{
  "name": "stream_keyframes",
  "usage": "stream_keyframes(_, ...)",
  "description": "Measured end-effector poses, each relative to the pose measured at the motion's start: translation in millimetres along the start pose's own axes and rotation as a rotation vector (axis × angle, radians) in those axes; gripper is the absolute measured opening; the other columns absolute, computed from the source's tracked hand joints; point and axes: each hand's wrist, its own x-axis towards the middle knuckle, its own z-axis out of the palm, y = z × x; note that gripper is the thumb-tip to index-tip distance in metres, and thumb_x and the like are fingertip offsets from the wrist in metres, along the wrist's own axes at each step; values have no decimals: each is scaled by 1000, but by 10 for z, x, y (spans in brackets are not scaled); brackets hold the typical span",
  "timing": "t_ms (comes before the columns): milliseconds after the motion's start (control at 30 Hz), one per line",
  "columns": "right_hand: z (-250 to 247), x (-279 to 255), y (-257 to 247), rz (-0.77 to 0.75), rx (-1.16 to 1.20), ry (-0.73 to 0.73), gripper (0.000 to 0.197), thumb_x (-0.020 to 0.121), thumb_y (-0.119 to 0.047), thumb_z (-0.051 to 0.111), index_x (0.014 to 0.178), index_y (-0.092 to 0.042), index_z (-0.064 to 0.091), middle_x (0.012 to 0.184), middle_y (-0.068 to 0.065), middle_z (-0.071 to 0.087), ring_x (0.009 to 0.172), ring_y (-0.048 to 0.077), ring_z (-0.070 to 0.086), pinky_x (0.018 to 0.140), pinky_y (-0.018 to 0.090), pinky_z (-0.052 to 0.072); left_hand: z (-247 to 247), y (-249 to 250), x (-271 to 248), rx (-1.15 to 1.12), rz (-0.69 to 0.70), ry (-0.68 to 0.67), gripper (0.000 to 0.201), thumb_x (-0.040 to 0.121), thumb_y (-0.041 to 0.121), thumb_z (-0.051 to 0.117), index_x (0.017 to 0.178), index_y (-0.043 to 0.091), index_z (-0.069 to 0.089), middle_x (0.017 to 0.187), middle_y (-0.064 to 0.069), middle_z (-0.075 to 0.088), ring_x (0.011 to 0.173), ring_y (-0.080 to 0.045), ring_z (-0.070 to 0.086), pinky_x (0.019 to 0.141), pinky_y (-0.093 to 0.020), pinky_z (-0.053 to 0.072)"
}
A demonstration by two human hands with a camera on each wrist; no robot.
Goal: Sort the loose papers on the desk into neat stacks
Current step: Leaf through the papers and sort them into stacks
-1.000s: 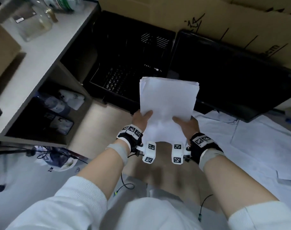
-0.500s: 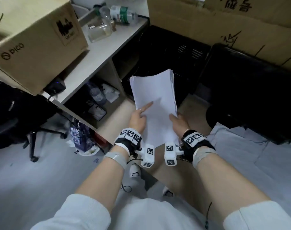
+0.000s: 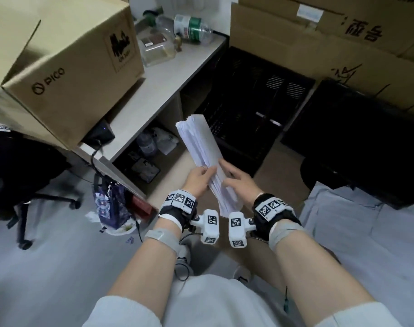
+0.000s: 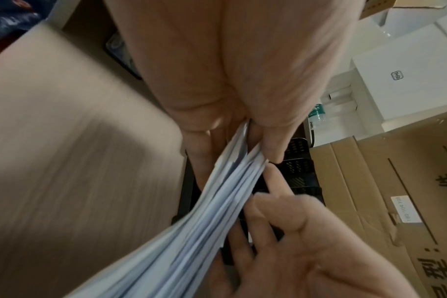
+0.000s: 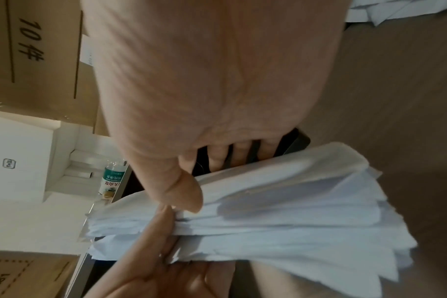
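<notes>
From the head view, your left hand (image 3: 199,179) and right hand (image 3: 239,179) hold the paper stack (image 3: 202,147) edge-up in the air, beside the side desk (image 3: 158,89). The left wrist view shows thumb and fingers pinching the sheets' edges. In the right wrist view, your thumb presses the stack's top.

Paper stack (image 3: 202,152): thin matt white sheets. Box (image 3: 66,60) left of grip: matt brown cardboard. Bench (image 3: 161,83): smooth pale laminate.
</notes>
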Motion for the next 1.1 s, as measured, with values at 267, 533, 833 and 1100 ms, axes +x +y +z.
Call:
stream_keyframes(267,466,80,58,-46,60,247,75,79,-12,81,143,-34,48,130,-15,59,115,-2,58,93,15,48,-526,65,47,-9,23,-160,31,104,17,49,111,-10,63,95,-20,69,80,-23,65,76,-32,54)
stream_keyframes(533,661,23,71,-47,99,343,36,95,-13,64,130,-17,64,122,-8,66,106,4,62,80,5,48,-638,-2,-20,158,40,-55,18,90,20,70,95,3,71,91,-10,75,86,-25,71,77,-35,58)
stream_keyframes(833,512,-126,165,35,330,314,30,100,-38,55,114,-19,72,116,-2,71,106,12,66,93,28,54,-558,14,-236,59,6,141,38,74,34,68,81,-3,66,80,-9,66,73,-20,61,72,-33,52)
stream_keyframes(1100,436,-325,296,-133,119,201,51,76,-25,85,124,-27,68,124,-18,66,117,-5,57,98,16,43,-304,-98,-479,67,93,131,39,90,36,67,79,-1,66,76,-12,64,67,-15,60,64,-32,49)
